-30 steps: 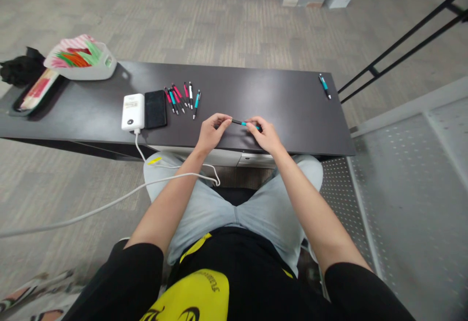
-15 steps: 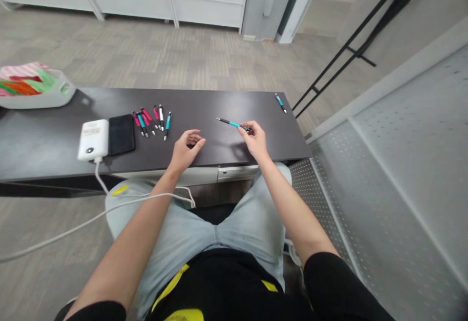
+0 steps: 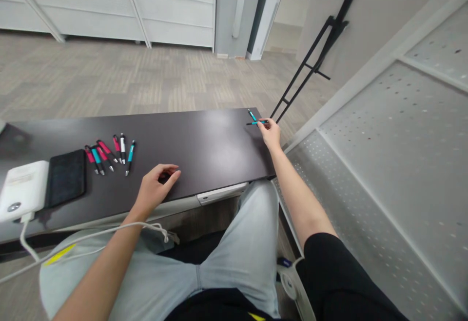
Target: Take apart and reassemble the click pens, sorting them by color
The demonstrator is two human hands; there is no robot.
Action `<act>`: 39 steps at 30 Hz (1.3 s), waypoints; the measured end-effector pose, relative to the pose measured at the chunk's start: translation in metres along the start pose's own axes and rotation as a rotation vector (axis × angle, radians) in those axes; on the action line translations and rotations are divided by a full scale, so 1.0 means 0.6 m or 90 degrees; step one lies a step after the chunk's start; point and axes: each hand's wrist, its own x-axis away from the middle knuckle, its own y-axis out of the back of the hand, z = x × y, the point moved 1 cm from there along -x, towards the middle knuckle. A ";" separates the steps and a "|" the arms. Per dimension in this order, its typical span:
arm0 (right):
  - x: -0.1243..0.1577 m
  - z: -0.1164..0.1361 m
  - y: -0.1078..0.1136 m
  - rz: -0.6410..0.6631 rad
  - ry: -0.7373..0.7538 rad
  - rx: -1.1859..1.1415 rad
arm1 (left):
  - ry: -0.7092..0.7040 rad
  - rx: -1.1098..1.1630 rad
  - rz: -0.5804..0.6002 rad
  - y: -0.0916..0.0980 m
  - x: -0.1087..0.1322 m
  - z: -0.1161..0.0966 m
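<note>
My right hand [image 3: 269,130] is at the far right corner of the dark table, closed in a pinch on a turquoise and black pen [image 3: 253,123]. The held pen points left, and part of it is hidden by my fingers. Just behind it on the tabletop lies another turquoise pen [image 3: 251,114]. My left hand [image 3: 161,180] rests near the table's front edge, fingers loosely curled, thumb apart, holding nothing visible. To its left lies a turquoise pen [image 3: 130,157] beside a white pen [image 3: 123,149] and several pink pens [image 3: 104,148].
A black phone-like slab [image 3: 67,177] and a white power bank [image 3: 24,190] lie at the left on the table [image 3: 204,150]. A white cable [image 3: 87,235] crosses over my left forearm. A perforated grey panel [image 3: 365,165] stands close on the right.
My right hand has carried the pen rightward and away from me to the far corner, beside the other pen. The view has turned right; my left hand stays near the front edge.
</note>
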 end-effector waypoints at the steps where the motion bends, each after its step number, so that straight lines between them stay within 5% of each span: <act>1: -0.017 0.001 0.001 0.001 -0.001 -0.001 | 0.002 -0.006 0.002 0.000 0.000 0.000; 8: -0.145 0.041 0.006 0.149 0.028 0.042 | 0.003 -0.024 -0.002 0.004 0.005 -0.003; 13: -0.218 0.070 -0.016 0.308 0.083 0.263 | 0.024 -0.046 0.002 0.006 0.007 -0.005; 18: -0.257 0.078 -0.052 0.345 0.075 0.341 | 0.022 -0.049 0.011 0.004 0.016 0.013; 26: -0.256 0.061 -0.045 0.283 0.051 0.437 | 0.010 -0.062 0.016 0.005 0.025 0.026; 39: -0.191 0.063 -0.044 0.347 -0.013 0.369 | -0.006 -0.057 0.062 0.014 0.008 0.017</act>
